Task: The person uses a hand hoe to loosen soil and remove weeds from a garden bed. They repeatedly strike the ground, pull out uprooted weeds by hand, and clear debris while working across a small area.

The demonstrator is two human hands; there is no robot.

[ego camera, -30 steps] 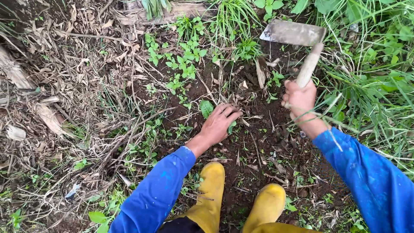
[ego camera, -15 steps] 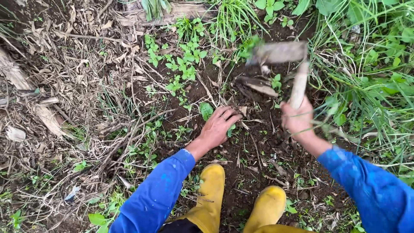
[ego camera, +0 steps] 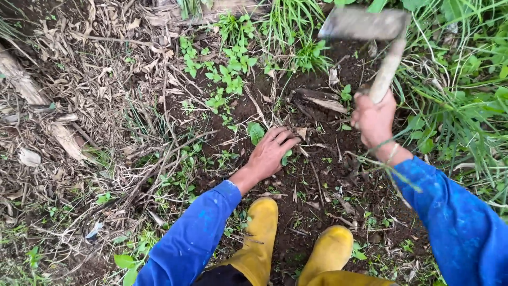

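My right hand [ego camera: 373,119] grips the wooden handle of a short hoe [ego camera: 365,25]; its flat metal blade is raised and blurred above the dark soil. My left hand [ego camera: 272,152] rests on the ground with its fingers curled around small green weeds [ego camera: 256,131] in the dirt. Both arms wear blue sleeves. My yellow rubber boots [ego camera: 259,244] stand on the soil just below the hands.
Dry stalks and dead leaves [ego camera: 79,106] cover the ground to the left. A patch of low green weeds [ego camera: 227,69] grows beyond my left hand. Long grass [ego camera: 465,95] fills the right side. A pale piece of wood [ego camera: 222,6] lies at the top.
The hoe came down toward the soil half a second ago and is now lifted again, higher and to the right. My left hand has stayed on the weeds.
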